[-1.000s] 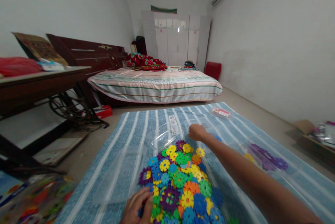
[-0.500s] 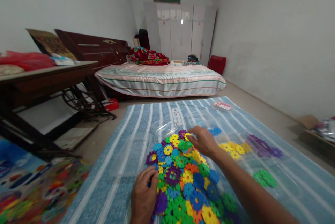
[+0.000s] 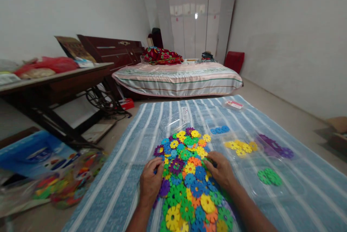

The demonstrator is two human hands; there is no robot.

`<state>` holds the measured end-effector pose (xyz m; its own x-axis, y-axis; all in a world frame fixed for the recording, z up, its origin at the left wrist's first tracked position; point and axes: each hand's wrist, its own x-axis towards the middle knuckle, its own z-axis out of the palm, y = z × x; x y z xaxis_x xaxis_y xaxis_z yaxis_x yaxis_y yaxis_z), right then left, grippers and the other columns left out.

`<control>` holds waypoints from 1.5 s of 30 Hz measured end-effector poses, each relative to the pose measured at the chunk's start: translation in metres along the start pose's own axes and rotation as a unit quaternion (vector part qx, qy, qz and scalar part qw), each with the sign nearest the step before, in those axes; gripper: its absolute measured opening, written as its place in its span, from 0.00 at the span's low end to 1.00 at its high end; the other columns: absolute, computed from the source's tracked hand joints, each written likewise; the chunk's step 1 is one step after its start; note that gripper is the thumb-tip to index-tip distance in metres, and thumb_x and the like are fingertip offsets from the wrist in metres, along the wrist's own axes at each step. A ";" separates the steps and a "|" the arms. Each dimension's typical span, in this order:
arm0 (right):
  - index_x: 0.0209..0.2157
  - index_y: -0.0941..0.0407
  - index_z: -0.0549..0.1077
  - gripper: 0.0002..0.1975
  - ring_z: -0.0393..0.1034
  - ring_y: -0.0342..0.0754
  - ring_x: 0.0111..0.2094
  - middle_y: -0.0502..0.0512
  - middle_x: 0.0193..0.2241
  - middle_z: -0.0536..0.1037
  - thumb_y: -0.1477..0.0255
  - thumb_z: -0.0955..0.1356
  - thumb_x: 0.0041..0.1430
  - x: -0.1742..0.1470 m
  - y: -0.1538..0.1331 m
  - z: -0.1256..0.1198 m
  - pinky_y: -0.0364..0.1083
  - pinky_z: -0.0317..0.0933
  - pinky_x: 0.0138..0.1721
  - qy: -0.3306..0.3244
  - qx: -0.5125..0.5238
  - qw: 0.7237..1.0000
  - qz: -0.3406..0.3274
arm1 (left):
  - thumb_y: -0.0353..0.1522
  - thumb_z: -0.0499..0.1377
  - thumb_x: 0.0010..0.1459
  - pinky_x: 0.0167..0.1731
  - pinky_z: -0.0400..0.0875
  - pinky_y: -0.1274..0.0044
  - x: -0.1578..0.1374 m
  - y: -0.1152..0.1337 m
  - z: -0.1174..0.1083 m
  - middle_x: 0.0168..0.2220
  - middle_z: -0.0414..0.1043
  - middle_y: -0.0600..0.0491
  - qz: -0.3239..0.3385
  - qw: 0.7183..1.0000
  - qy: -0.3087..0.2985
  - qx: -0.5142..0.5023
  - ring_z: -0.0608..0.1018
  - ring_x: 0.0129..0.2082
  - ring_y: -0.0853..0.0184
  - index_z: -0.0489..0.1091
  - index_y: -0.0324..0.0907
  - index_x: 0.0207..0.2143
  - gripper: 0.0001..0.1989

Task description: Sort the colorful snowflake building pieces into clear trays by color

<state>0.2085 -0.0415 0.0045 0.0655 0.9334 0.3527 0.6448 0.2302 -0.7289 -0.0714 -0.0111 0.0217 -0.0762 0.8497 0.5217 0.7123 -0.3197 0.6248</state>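
Observation:
A heap of colourful notched plastic discs (image 3: 191, 168), like flat interlocking snowflake pieces, lies on a blue striped cloth (image 3: 116, 174). At the heap's left edge rests my left hand (image 3: 151, 179), its fingers curled around a blue disc (image 3: 155, 171) that is mostly hidden. My right hand (image 3: 221, 170) is at the right edge of the heap, thumb and fingers bent together against the discs; what lies between them is hidden. To the right, clear trays hold sorted discs: blue ones (image 3: 220, 129), yellow ones (image 3: 241, 147), purple ones (image 3: 275, 146) and green ones (image 3: 269, 177).
A small red-and-white box (image 3: 234, 104) sits near the cloth's far right corner. Beyond stands a bed (image 3: 177, 80). On the left are a sewing-machine table (image 3: 56, 76) and a clear bag of coloured pieces (image 3: 72, 187) on the floor.
My right hand has drawn back from the far end of the heap to its right edge, nearer me. The left hand stays at the left edge. The view has shifted slightly left.

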 end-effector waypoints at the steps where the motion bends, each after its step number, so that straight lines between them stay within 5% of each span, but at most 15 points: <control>1: 0.31 0.55 0.75 0.14 0.69 0.50 0.38 0.55 0.34 0.77 0.62 0.63 0.60 0.000 0.001 0.001 0.47 0.60 0.43 -0.002 0.005 1.000 -0.003 | 0.40 0.55 0.54 0.44 0.74 0.70 0.000 0.002 0.000 0.34 0.78 0.50 -0.002 1.000 0.003 0.002 0.79 0.37 0.63 0.75 0.43 0.28 0.12; 22: 0.25 0.55 0.71 0.15 0.66 0.46 0.31 0.51 0.25 0.72 0.65 0.61 0.61 0.004 0.002 0.000 0.44 0.56 0.35 -0.012 0.001 1.000 -0.020 | 0.39 0.56 0.55 0.47 0.72 0.66 -0.016 0.039 0.020 0.36 0.79 0.49 -0.026 0.999 0.003 -0.027 0.79 0.41 0.61 0.75 0.43 0.29 0.11; 36: 0.27 0.55 0.73 0.13 0.68 0.48 0.33 0.54 0.28 0.75 0.67 0.62 0.60 0.002 0.007 0.003 0.45 0.58 0.38 -0.009 0.010 1.000 -0.022 | 0.38 0.54 0.58 0.45 0.73 0.66 -0.026 0.056 0.026 0.38 0.79 0.48 0.022 1.000 -0.005 -0.001 0.79 0.41 0.61 0.76 0.43 0.34 0.13; 45: 0.29 0.53 0.75 0.12 0.70 0.51 0.37 0.55 0.32 0.78 0.67 0.62 0.59 0.003 0.010 0.006 0.48 0.61 0.41 0.011 0.030 0.999 0.001 | 0.40 0.63 0.48 0.48 0.67 0.57 -0.026 0.067 0.034 0.42 0.78 0.48 -0.018 0.995 -0.033 0.097 0.77 0.45 0.53 0.76 0.46 0.32 0.10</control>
<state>0.2103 -0.0349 -0.0056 0.0849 0.9276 0.3637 0.5970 0.2449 -0.7639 0.0015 -0.0406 0.0301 -0.0632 0.8872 0.4571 0.8318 -0.2062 0.5153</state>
